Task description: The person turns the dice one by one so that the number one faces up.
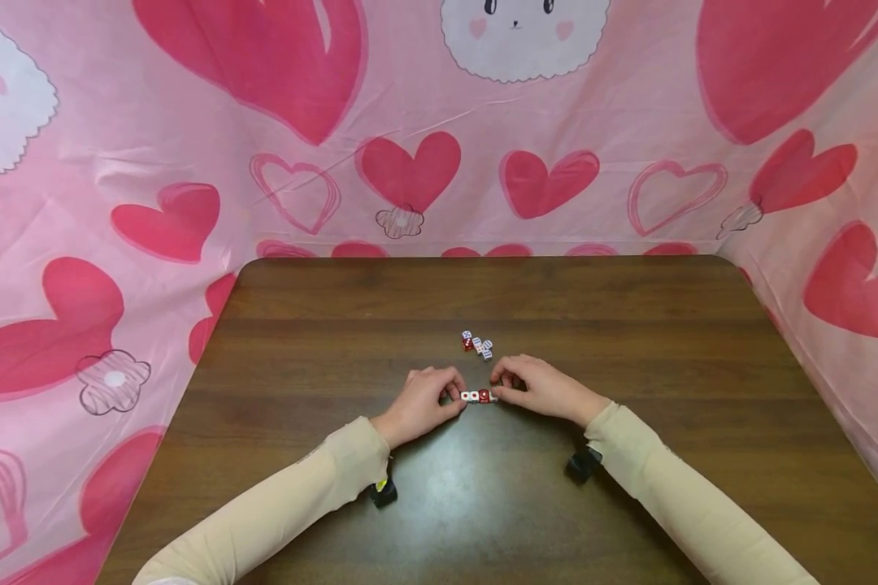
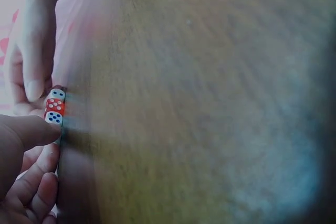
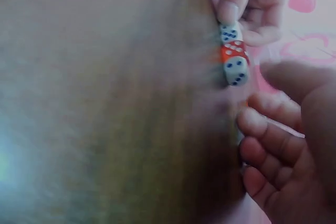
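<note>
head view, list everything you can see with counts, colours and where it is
White dice in row: at least two, white, between the hands; ends partly hidden by fingers
Red die in row: one, red, among the white ones
Loose white dice: several, white, beyond the row; exact count unclear
Loose red die: one visible, red, left side of that cluster
Table: one, brown wood-grain, under the dice
Heart-print cloth: piece count unclear, pink and red, behind and beside the table
Wrist cameras: two, black, one at each wrist
Sleeves: two, beige, on the forearms
Left hand: one, bare, pinching the row's left end
Right hand: one, bare, by its right end
</note>
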Action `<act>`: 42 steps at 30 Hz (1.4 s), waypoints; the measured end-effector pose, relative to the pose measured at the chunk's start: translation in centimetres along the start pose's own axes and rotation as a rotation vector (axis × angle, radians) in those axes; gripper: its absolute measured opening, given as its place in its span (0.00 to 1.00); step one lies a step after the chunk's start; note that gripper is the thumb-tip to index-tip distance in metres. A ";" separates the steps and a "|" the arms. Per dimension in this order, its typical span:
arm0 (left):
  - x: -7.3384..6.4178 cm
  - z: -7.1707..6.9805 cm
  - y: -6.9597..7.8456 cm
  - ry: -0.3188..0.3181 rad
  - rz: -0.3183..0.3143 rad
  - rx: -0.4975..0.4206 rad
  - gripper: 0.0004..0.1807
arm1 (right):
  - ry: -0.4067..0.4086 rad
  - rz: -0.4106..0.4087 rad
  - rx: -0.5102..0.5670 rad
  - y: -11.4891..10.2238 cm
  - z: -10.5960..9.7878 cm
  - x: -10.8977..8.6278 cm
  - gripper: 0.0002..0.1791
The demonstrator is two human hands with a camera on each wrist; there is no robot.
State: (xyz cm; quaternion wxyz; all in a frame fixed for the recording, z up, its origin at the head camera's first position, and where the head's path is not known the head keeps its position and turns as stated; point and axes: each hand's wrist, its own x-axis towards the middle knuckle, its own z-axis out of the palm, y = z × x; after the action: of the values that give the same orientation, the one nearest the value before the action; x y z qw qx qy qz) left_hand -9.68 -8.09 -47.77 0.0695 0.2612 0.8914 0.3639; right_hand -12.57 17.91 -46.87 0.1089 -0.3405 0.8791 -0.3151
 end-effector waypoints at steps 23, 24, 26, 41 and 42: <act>0.1 0.2 -0.3 -0.016 0.003 0.026 0.07 | 0.130 0.116 -0.026 1.7 -1.8 4.4 0.10; 0.2 0.2 -0.3 -0.018 0.002 0.023 0.07 | 0.122 0.109 -0.032 1.7 -1.8 4.5 0.11; 0.2 0.2 -0.3 -0.021 0.001 0.023 0.07 | 0.108 0.095 -0.049 1.6 -1.8 4.8 0.11; 0.1 0.2 -0.3 -0.017 -0.003 0.041 0.07 | 0.076 0.146 0.004 1.8 -1.9 4.7 0.06; 0.1 0.2 -0.3 -0.016 -0.002 0.041 0.07 | 0.072 0.150 0.006 1.8 -1.9 4.7 0.06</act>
State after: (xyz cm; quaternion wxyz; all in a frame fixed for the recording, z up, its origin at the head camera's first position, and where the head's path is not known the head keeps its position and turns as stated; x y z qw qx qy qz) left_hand -9.84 -8.07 -48.11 0.0715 0.2644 0.8983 0.3436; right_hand -17.80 16.71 -46.47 0.1013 -0.2618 0.9046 -0.3207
